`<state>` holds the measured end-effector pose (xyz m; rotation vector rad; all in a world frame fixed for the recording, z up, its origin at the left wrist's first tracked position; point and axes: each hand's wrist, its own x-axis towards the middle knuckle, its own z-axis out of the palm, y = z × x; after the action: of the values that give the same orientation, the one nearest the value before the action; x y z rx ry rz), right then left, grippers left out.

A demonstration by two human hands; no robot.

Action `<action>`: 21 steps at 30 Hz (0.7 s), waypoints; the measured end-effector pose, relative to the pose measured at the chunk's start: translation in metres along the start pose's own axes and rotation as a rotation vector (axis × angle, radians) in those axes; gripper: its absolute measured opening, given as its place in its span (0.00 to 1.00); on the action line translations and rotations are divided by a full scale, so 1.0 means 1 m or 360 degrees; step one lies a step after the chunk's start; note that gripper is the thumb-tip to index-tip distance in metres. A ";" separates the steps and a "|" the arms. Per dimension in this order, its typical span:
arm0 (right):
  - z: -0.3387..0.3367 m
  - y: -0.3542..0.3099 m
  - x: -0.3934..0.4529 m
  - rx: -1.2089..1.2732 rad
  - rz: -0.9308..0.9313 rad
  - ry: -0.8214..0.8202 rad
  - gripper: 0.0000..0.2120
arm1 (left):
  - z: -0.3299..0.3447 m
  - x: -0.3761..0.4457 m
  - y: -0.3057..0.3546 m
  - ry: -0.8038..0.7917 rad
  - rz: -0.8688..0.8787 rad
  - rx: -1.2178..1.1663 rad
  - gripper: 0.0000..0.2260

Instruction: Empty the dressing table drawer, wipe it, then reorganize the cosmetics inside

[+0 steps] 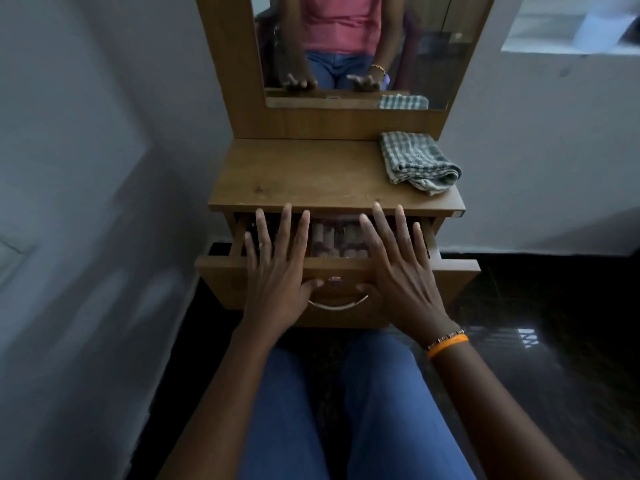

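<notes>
The wooden drawer (221,282) of the dressing table stands partly pulled out, with a curved metal handle (337,305) on its front. Inside it I see pinkish cosmetic tubes and bottles (337,242), blurred and half hidden by my fingers. My left hand (277,268) hovers flat over the drawer's left half, fingers straight and spread, holding nothing. My right hand (398,271) is spread the same way over the right half, with an orange band on its wrist. A folded green-and-white checked cloth (417,162) lies on the tabletop at the back right.
The dressing table top (294,174) is bare wood apart from the cloth. A mirror (415,64) rises behind it and reflects a person's arms and hands. White walls stand left and right. The floor (554,341) is dark and glossy. My knees in blue jeans sit below the drawer.
</notes>
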<state>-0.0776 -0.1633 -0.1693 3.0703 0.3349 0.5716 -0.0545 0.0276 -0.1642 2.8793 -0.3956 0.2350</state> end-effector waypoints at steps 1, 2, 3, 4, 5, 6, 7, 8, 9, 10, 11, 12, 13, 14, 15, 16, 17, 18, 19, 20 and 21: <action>0.004 0.003 0.008 -0.0035 0.0012 0.0005 0.54 | 0.002 0.009 -0.002 0.0000 0.0008 0.0031 0.48; 0.008 0.005 0.017 -0.0079 0.0028 0.0019 0.55 | 0.004 0.018 -0.004 0.0010 0.0023 0.0064 0.49; 0.012 0.007 0.024 -0.0119 0.0043 0.0024 0.55 | 0.007 0.027 -0.006 0.0033 0.0046 0.0098 0.49; 0.018 0.009 0.032 -0.0158 0.0057 0.0036 0.55 | 0.010 0.036 -0.008 0.0061 0.0070 0.0125 0.49; 0.023 0.011 0.038 -0.0175 0.0074 0.0043 0.55 | 0.013 0.045 -0.009 0.0093 0.0090 0.0136 0.49; 0.030 0.012 0.043 -0.0172 0.0090 0.0077 0.53 | 0.017 0.052 -0.011 0.0125 0.0100 0.0144 0.49; 0.036 0.012 0.046 -0.0143 0.0110 0.0115 0.49 | 0.022 0.058 -0.011 0.0191 0.0107 0.0134 0.47; 0.044 0.013 0.049 -0.0116 0.0127 0.0201 0.45 | 0.027 0.062 -0.010 0.0288 0.0101 0.0124 0.44; 0.050 0.012 0.051 -0.0091 0.0149 0.0282 0.41 | 0.033 0.065 -0.008 0.0394 0.0077 0.0116 0.41; 0.058 0.012 0.054 -0.0089 0.0175 0.0381 0.37 | 0.041 0.068 -0.007 0.0516 0.0032 0.0116 0.39; 0.064 0.010 0.057 -0.0081 0.0208 0.0482 0.33 | 0.048 0.071 -0.006 0.0626 -0.0002 0.0116 0.36; 0.069 0.009 0.061 -0.0082 0.0245 0.0592 0.29 | 0.052 0.074 -0.005 0.0721 -0.0034 0.0127 0.34; 0.073 0.007 0.065 -0.0085 0.0275 0.0694 0.26 | 0.055 0.077 -0.005 0.0786 -0.0064 0.0143 0.33; 0.074 0.006 0.067 -0.0074 0.0284 0.0770 0.24 | 0.057 0.079 -0.004 0.0828 -0.0078 0.0162 0.31; 0.072 0.005 0.068 -0.0066 0.0293 0.0800 0.21 | 0.056 0.079 -0.004 0.0837 -0.0085 0.0187 0.30; 0.070 0.005 0.069 -0.0061 0.0283 0.0805 0.20 | 0.055 0.078 -0.003 0.0828 -0.0070 0.0218 0.27; 0.067 0.004 0.069 -0.0052 0.0278 0.0781 0.18 | 0.053 0.077 -0.002 0.0808 -0.0060 0.0236 0.25; 0.060 0.004 0.069 -0.0027 0.0295 0.0711 0.17 | 0.048 0.076 -0.002 0.0754 -0.0060 0.0234 0.24; 0.052 0.003 0.069 0.0037 0.0292 0.0599 0.17 | 0.043 0.075 -0.002 0.0662 -0.0072 0.0211 0.24; 0.039 0.002 0.069 0.0126 0.0289 0.0438 0.18 | 0.035 0.072 -0.001 0.0521 -0.0089 0.0143 0.25; 0.025 0.003 0.070 0.0214 0.0278 0.0286 0.19 | 0.024 0.067 -0.001 0.0412 -0.0113 0.0057 0.26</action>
<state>-0.0036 -0.1507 -0.1679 3.2054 0.1092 0.8692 0.0126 0.0058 -0.1749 2.8398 -0.2432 0.5990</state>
